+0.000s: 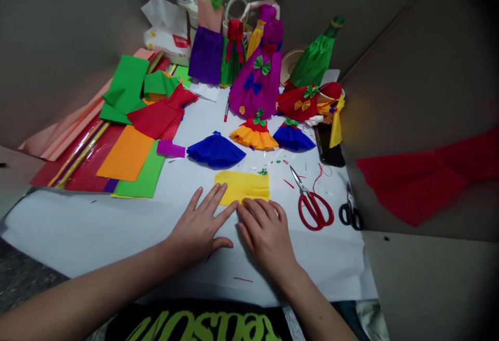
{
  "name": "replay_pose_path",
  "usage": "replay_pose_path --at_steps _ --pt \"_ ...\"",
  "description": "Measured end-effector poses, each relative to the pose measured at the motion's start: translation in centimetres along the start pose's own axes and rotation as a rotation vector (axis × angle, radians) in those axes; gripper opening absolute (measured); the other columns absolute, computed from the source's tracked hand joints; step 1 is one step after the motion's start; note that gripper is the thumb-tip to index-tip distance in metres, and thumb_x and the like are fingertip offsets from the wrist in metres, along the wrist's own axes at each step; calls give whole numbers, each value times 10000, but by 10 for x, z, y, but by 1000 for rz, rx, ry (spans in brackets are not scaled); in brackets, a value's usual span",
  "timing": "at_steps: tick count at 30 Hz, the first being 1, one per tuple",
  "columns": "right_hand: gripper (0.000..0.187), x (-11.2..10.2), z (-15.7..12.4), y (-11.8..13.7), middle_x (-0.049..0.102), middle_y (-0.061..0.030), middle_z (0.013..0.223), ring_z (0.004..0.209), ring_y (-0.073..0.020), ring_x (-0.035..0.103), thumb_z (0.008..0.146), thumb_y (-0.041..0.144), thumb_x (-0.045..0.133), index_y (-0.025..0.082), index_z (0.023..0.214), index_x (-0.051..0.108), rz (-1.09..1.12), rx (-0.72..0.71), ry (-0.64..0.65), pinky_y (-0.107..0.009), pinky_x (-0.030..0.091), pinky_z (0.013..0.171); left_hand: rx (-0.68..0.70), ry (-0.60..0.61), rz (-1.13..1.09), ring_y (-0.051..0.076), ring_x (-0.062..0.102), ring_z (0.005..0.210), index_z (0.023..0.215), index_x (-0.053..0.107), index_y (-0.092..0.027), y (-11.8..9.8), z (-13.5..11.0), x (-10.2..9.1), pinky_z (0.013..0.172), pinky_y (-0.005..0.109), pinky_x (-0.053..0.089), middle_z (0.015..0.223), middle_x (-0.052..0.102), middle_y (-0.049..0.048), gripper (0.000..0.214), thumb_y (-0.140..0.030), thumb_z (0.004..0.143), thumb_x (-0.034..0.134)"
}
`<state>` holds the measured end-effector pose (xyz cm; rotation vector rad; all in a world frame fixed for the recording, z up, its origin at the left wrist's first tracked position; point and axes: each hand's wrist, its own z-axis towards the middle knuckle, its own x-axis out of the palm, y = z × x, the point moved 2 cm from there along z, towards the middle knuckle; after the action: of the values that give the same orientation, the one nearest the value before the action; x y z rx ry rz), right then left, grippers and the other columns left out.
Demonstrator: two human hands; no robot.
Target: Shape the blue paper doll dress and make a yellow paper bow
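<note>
A rectangular piece of yellow crepe paper point(245, 186) lies flat on the white-covered table, with a faint crease across it. My left hand point(197, 229) is open, its fingers spread and some fingertips resting on the paper's near left corner. At the near edge, the slightly bent fingertips of my right hand point(267, 234) touch the paper, with the thumb held apart. Beyond the paper sit a blue pleated paper skirt point(216, 151), an orange and red paper dress point(255, 135) and a blue one with a green bow point(294, 137). Small green scraps point(263, 172) lie at its far edge.
Red-handled scissors point(314, 208) and black scissors point(351, 213) lie to the right. Stacked coloured paper point(128, 154) covers the left side. At the back stand a doll point(268, 11), a purple paper gown point(257, 81), a green-wrapped bottle point(317, 57) and a tissue pack point(167, 34).
</note>
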<state>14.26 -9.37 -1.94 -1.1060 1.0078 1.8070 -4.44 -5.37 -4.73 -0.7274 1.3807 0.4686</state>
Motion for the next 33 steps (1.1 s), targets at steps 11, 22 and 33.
replay_pose_path --at_steps 11,22,33 --pt "257 -5 7 -20 691 -69 1257 1149 -230 585 990 312 535 208 1202 637 -31 -154 123 -440 302 1067 87 4 -32 388 202 1499 1446 493 -316 18 5 -17 1176 596 91 1624 279 146 748 -726 822 536" --pt "221 -17 -3 -37 692 -62 1258 1137 -234 593 982 297 556 231 1166 659 -107 -117 155 -448 312 1045 223 -78 14 329 337 1455 1302 610 -304 44 -3 -35 1151 527 203 1524 480 77 468 -546 902 594" --pt "205 -31 -17 -57 718 -52 1214 1083 -243 613 966 271 581 234 1138 686 -151 -72 82 -447 342 1008 264 -191 -4 303 457 1387 1152 665 -256 58 -9 -43 1072 483 266 1398 615 74 282 -436 954 573"
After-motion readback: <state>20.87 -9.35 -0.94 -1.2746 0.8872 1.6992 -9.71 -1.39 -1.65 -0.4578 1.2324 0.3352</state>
